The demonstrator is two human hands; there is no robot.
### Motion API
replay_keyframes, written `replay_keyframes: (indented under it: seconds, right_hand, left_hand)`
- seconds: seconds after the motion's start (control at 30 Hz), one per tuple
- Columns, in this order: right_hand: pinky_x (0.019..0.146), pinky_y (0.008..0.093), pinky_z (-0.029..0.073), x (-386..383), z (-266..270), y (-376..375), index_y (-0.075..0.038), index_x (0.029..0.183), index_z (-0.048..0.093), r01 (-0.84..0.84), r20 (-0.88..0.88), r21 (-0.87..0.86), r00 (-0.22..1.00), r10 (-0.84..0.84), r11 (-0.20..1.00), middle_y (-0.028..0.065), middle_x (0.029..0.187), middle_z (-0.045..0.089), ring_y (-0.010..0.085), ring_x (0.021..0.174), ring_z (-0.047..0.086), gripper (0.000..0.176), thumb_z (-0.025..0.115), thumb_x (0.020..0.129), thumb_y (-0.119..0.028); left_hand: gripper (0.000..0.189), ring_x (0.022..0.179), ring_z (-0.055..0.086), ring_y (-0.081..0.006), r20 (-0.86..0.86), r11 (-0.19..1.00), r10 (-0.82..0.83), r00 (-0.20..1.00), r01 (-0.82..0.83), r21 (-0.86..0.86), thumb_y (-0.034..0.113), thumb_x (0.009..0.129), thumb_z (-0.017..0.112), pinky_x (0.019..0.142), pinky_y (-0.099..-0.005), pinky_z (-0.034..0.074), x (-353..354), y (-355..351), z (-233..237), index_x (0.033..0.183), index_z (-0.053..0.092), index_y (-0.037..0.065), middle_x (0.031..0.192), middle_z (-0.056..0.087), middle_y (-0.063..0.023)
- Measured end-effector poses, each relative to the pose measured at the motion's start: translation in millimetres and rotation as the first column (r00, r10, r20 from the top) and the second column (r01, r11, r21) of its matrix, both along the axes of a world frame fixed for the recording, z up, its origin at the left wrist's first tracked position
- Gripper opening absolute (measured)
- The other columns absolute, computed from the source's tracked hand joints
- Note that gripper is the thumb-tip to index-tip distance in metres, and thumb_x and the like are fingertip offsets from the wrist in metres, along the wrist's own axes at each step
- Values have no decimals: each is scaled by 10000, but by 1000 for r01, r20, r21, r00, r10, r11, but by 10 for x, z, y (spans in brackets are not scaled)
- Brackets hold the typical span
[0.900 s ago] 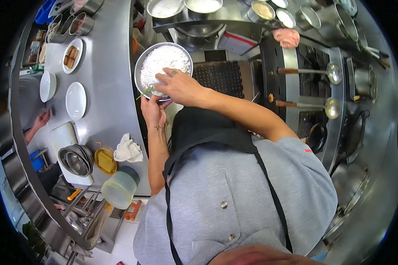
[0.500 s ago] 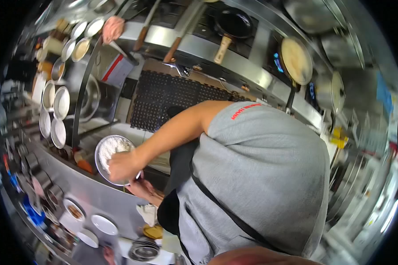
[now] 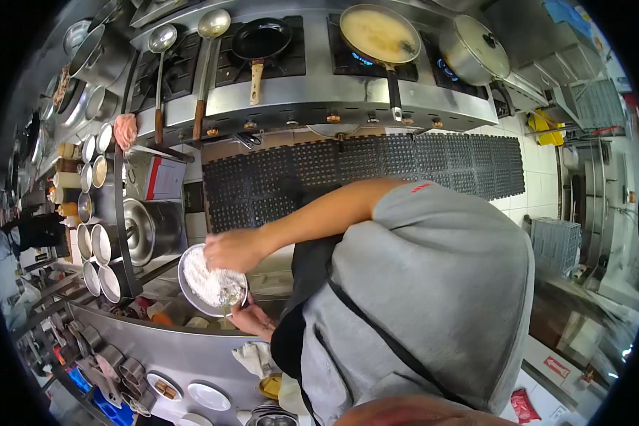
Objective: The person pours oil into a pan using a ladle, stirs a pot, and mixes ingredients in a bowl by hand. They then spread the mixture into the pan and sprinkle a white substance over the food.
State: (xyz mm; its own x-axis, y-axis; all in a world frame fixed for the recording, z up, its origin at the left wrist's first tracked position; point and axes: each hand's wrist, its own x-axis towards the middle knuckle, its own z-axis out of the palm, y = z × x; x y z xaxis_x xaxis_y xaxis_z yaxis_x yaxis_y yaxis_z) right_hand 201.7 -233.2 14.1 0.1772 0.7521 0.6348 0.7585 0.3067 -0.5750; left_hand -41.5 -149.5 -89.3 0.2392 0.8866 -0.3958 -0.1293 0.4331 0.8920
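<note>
A metal bowl (image 3: 186,284) holds white powder that looks like flour (image 3: 204,284), with some greenish, coated pieces (image 3: 231,293) near its lower right side. My left hand (image 3: 253,319) grips the bowl at its lower right rim; part of the fingers is hidden behind it. Over the upper part of the bowl, my right hand (image 3: 233,250) is closed with curled fingers, just above the powder. Whatever it may hold is hidden from view.
Across the aisle, a stove carries a pan of pale liquid (image 3: 380,35) over a flame, a black pan (image 3: 261,39) and a lidded pot (image 3: 476,50). Several small containers (image 3: 101,245) line the left. Below the bowl, a steel counter (image 3: 192,348) bears plates (image 3: 209,397) and a cloth (image 3: 252,358).
My right hand has risen out of the powder toward the bowl's upper edge, exposing the greenish pieces. My left hand still holds the bowl. The whole view has turned and shifted.
</note>
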Motion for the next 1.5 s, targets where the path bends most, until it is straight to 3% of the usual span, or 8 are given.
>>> replay_keyframes:
  seconds: [0.23,0.7,0.9,1.0,1.2,1.33,1.4,1.5]
  right_hand:
    - [832,427,480,831,-941,-1894,-47,857,675,314,145,-817,924,-354,484,152,950,644,358,937,577,205,630,693,-163]
    - [873,455,492,1124,-1860,-3854,-68,1161,615,173,187,-981,682,-707,-93,250,1024,631,406,975,607,406,540,762,-64]
    - [953,425,453,1372,-1953,-3625,-119,1292,542,253,22,-949,642,-766,186,207,1170,604,386,1117,552,525,539,770,-62]
    - [959,359,459,1480,-1904,-3131,-101,1293,540,135,-166,-883,807,-567,450,205,1219,590,326,1133,572,509,618,803,-210]
    - [1059,519,275,1077,-1110,-1435,-173,1409,413,-519,-844,-146,-379,-380,842,117,1500,307,273,1346,319,815,369,840,-754]
    - [1095,458,247,1215,-606,-1163,-148,1406,415,-581,-970,-195,-2,-242,790,164,1505,285,282,1373,301,730,369,895,-668]
    - [1056,355,341,1571,-866,-1065,-103,1391,423,-664,-783,-614,582,-219,427,209,1430,391,274,1320,400,590,550,890,-387]
    - [864,366,475,1549,-1307,-1216,-21,1143,591,-117,-633,-587,684,-363,801,124,1133,649,246,1076,594,342,624,813,-103]
  left_hand:
    - [509,1075,537,-430,89,971,185,979,-168,-167,-32,752,446,825,-509,554,-676,398,490,1245,400,-152,1206,482,-314]
    - [710,1269,304,-550,623,896,444,644,-336,-290,14,808,440,919,-535,525,-2244,1140,-499,1432,117,-90,1476,98,-315]
    - [822,1301,283,-496,519,684,729,446,-512,-520,178,869,567,953,-498,505,-1419,466,382,1442,21,-43,1474,135,-268]
    - [452,1169,458,-333,-166,823,231,959,-102,559,219,917,500,903,-392,516,-618,-105,66,1257,397,-60,1268,402,-223]
    - [565,1432,115,-311,-470,437,-410,782,620,651,326,1003,320,1151,-423,72,2301,-1644,196,1463,236,9,1543,168,-174]
    - [816,1338,329,-374,-597,696,-661,456,669,-260,579,938,369,1098,-403,273,1634,-1186,-1195,1458,206,-29,1440,374,-214]
    - [725,1296,408,-338,-609,219,-788,-96,879,-423,555,926,444,1054,-365,331,1094,-1157,-1110,1368,413,-19,1360,450,-267]
    - [661,937,605,-300,-210,449,-851,482,458,-767,555,908,482,808,-343,482,628,-1243,-1949,1225,560,-20,1081,630,-203]
